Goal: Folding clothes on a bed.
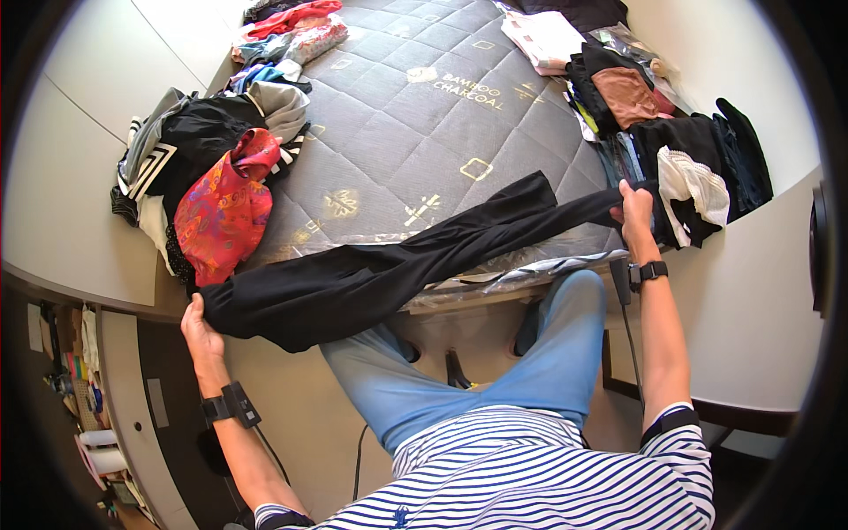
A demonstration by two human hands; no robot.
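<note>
A pair of black trousers is stretched between my two hands, over the near edge of a grey quilted mattress. My left hand grips the wide end, which looks like the waist. At the other end, my right hand holds a leg near its hem. The second leg lies loosely on the mattress, its end pointing away from me. Beside my left hand hangs a red patterned cloth from a clothes pile. A white lace-edged garment lies just right of my right hand.
Heaped clothes line the mattress's left side, with a smaller pile beyond. Folded dark garments and white-pink clothing lie along the right. A white surface stands at right, shelves at lower left. Cables hang near both arms.
</note>
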